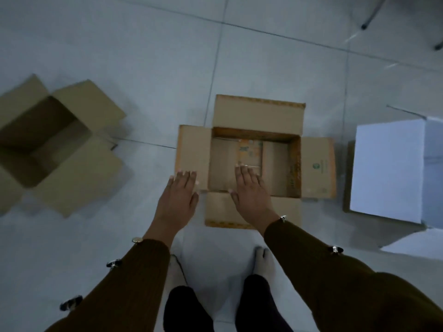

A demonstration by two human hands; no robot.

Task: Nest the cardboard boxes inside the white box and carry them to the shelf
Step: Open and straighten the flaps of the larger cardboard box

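Observation:
An open cardboard box (257,116) stands on the floor straight ahead, all its flaps spread outward. My left hand (178,196) hovers flat over its left flap, fingers apart, holding nothing. Over the box's near edge my right hand (251,188) reaches into the opening, fingers extended and empty. A second open cardboard box (79,161) sits tilted at the left. The white box (388,168) lies at the right edge, with a wide white flap up.
The floor is pale tile with dark grout lines. Two chair or table legs (365,26) stand at the top right. My feet (262,262) in light socks are just behind the middle box.

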